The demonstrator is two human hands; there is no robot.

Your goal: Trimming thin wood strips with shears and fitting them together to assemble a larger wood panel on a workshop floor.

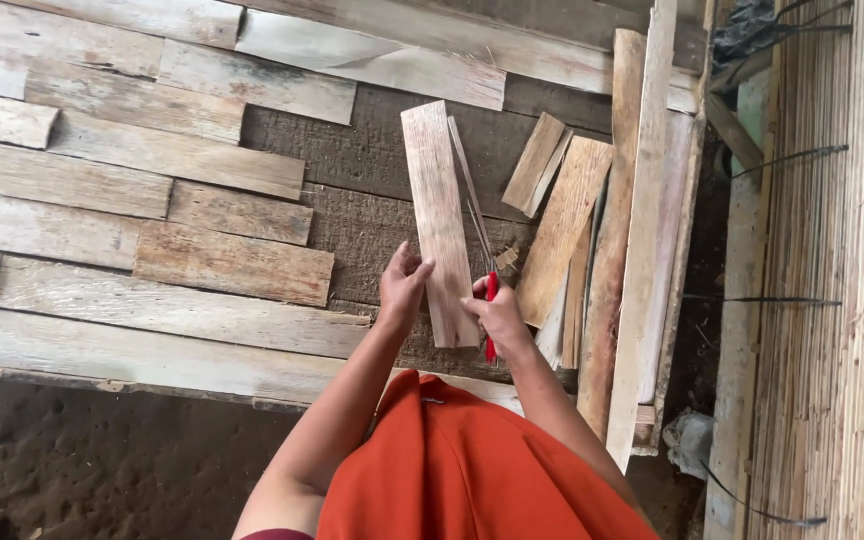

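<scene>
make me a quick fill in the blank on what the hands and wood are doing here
1. The left hand grips the edge of a flat wooden ____.
2. The knife in the right hand has a ____ handle.
3. A thin ____ is peeling off the slat along its right edge.
4. The person's garment is ____.

Missing words: slat; red; strip; orange

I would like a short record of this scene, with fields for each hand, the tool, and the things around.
left hand: grips the left edge of a flat wooden slat
right hand: holds a red-handled knife against the slat's right edge
knife blade: points away from the person, a thin strip splitting off along it
surface: rough plank platform
right of slat: loose stack of more wooden pieces
far right: bundle of thin sticks
clothing: orange garment
</scene>
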